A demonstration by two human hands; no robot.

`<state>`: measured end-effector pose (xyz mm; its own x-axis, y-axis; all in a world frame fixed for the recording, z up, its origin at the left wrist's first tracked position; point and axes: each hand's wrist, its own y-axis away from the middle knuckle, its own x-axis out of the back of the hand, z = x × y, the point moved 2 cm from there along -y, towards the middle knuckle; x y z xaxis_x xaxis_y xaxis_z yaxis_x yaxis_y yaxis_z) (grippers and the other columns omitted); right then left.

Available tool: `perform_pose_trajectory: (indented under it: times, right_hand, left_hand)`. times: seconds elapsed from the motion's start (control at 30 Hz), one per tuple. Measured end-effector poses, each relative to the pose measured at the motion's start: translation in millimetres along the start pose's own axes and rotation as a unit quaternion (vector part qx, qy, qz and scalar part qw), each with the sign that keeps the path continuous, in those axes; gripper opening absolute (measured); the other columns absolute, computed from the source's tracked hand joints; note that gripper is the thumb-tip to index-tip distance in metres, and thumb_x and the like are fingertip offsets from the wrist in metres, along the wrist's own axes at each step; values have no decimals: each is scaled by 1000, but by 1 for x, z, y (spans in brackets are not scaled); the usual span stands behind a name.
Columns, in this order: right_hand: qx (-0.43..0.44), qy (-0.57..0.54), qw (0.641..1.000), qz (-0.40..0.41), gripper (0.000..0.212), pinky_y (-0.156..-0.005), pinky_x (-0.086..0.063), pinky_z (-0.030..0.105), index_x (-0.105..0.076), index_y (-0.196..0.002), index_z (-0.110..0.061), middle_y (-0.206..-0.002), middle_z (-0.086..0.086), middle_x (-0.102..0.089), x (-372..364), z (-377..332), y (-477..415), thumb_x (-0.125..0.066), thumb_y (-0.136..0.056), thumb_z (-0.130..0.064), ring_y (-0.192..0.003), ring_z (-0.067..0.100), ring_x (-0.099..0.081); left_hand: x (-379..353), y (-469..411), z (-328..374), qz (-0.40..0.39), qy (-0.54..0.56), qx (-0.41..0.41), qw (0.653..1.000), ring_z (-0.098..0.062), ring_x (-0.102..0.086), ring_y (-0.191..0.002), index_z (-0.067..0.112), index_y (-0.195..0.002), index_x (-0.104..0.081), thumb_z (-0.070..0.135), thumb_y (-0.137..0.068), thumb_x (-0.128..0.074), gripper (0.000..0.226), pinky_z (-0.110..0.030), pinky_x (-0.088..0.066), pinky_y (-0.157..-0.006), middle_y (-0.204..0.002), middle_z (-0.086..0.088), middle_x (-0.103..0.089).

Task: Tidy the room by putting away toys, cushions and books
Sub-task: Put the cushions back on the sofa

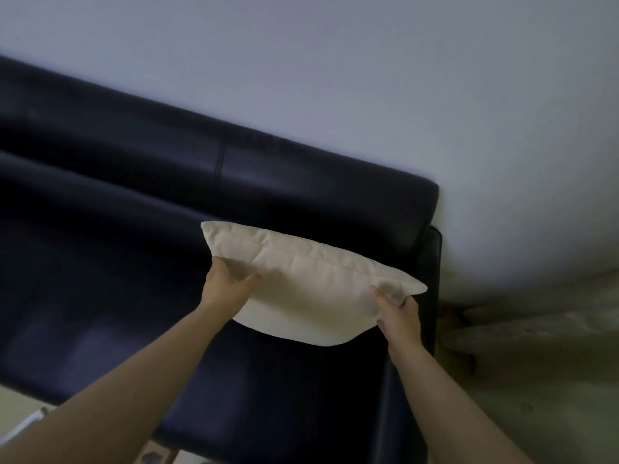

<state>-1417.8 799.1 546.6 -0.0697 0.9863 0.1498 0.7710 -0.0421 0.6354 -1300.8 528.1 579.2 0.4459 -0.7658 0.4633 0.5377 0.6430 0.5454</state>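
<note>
A pale wall (368, 78) is seen beyond both hands. A dark blue sofa (134, 229) is spread beneath and behind them, its backrest set against the wall. A cream cushion (311, 289) is held between the hands, above the seat and just before the backrest, near the sofa's right end. Its left edge is gripped by the left hand (227, 286), thumb on top. Its right corner is pinched by the right hand (398, 316), fingers curled into the fabric.
</note>
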Motion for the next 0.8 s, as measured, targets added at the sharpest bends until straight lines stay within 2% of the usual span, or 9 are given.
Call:
perform_pose_trajectory:
  times: [0.13, 0.23, 0.33, 0.4, 0.53, 0.67, 0.8]
  right_hand:
    - [-13, -11, 1000, -2, 91, -102, -46, 52, -30, -148, -20, -136, 7, -52, 5, 2, 9, -79, -73, -39, -120, 31, -54]
    - [-21, -17, 1000, -5, 89, -104, -43, 52, -29, -149, -20, -137, 7, -51, 10, 2, 18, -77, -76, -36, -123, 31, -52]
    - [-10, -10, 1000, -19, 86, -107, -41, 49, -24, -151, -19, -141, 8, -48, 11, 2, 28, -73, -82, -31, -126, 30, -48]
    - [13, 7, 999, -29, 79, -104, -42, 45, -26, -150, -20, -139, 6, -49, 8, 1, 37, -70, -85, -27, -124, 28, -49]
    - [42, 30, 998, -35, 78, -104, -43, 45, -31, -147, -24, -140, 2, -48, 1, 0, 56, -73, -82, -32, -124, 25, -49]
    - [55, 34, 997, -49, 84, -108, -40, 46, -23, -151, -24, -147, 3, -37, -2, -4, 72, -72, -84, -34, -131, 25, -43]
    - [77, 61, 992, -80, 72, -106, -42, 42, -33, -146, -23, -141, 1, -45, -7, -14, 94, -69, -85, -37, -124, 20, -48]
  left_hand:
    - [4, 17, 0, -4, 7, -7, 1000, -20, -53, -105, 12, -131, -42, 34, -85, -68, 58, -32, -43, -80, -120, 0, -53]
    - [7, 29, 1, -13, 8, -9, 1000, -18, -54, -100, 13, -130, -46, 36, -86, -67, 54, -31, -44, -79, -113, 3, -54]
    - [10, 40, 3, -21, -13, -17, 1000, -21, -54, -104, 15, -135, -43, 38, -87, -65, 58, -31, -43, -81, -120, 0, -54]
    - [11, 47, 4, -23, -22, -19, 999, -25, -49, -120, 13, -142, -37, 37, -88, -63, 65, -30, -41, -88, -133, -3, -49]
    - [11, 58, 5, -32, -26, -16, 999, -26, -41, -132, 12, -150, -25, 39, -88, -64, 78, -35, -39, -100, -148, -8, -38]
    - [11, 73, 8, -43, -16, -27, 999, -24, -42, -132, 12, -148, -30, 38, -88, -64, 74, -33, -39, -99, -148, -5, -39]
    - [14, 90, 12, -47, 11, -38, 998, -19, -52, -118, 14, -141, -40, 37, -87, -66, 64, -32, -46, -94, -138, -1, -50]
